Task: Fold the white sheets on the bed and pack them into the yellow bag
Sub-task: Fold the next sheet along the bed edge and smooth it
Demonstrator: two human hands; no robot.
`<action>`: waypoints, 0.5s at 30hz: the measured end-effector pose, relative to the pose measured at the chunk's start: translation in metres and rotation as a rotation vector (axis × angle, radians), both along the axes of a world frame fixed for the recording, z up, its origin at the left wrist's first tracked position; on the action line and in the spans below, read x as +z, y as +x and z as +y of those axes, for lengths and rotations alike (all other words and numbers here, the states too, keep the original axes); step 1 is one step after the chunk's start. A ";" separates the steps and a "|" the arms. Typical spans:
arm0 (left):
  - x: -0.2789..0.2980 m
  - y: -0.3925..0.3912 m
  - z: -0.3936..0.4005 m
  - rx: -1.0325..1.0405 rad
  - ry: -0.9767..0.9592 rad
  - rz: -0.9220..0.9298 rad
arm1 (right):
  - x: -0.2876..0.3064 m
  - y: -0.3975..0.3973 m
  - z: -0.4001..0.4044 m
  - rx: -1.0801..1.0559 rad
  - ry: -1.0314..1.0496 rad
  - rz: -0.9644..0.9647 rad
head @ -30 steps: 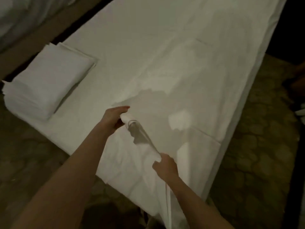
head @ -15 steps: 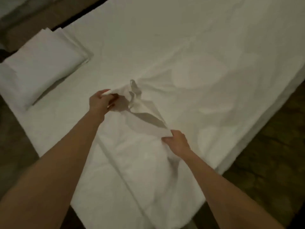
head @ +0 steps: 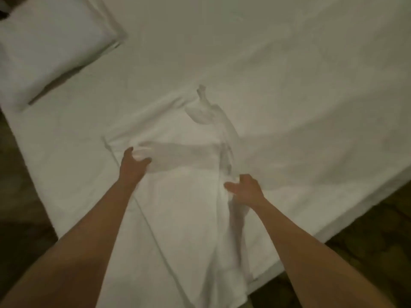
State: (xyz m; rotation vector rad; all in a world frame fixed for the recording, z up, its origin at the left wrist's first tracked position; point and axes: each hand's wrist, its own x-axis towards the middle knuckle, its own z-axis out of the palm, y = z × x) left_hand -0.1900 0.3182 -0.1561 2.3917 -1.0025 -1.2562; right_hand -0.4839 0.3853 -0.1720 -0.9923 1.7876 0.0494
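Observation:
A white sheet (head: 189, 196) lies partly folded over on the bed (head: 289, 63), its loose corner (head: 203, 101) crumpled toward the middle. My left hand (head: 133, 167) pinches a bunch of this sheet at the left end of the fold. My right hand (head: 245, 188) holds the sheet's right edge, thumb pointing left, where a ridge of cloth runs into it. The near end of the sheet hangs over the bed's front edge. No yellow bag shows in the head view.
A stack of folded white sheets (head: 49, 45) sits at the bed's far left corner. Dark patterned floor (head: 367, 252) lies to the right of the bed and a strip of floor (head: 17, 196) to its left.
Both hands have carried the sheet's edge forward and down onto the bed, spreading wider apart. The lifted fold now lies flatter. The camera has leaned closer over the bed.

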 end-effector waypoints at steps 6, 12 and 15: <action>-0.011 0.009 0.050 -0.052 -0.193 -0.117 | 0.010 -0.011 -0.004 0.045 -0.174 0.180; -0.017 0.005 0.044 0.033 -0.215 -0.246 | 0.019 -0.031 -0.005 -0.007 -0.039 0.152; -0.019 0.008 0.034 0.125 -0.146 -0.291 | 0.017 -0.028 -0.036 -0.045 -0.085 -0.060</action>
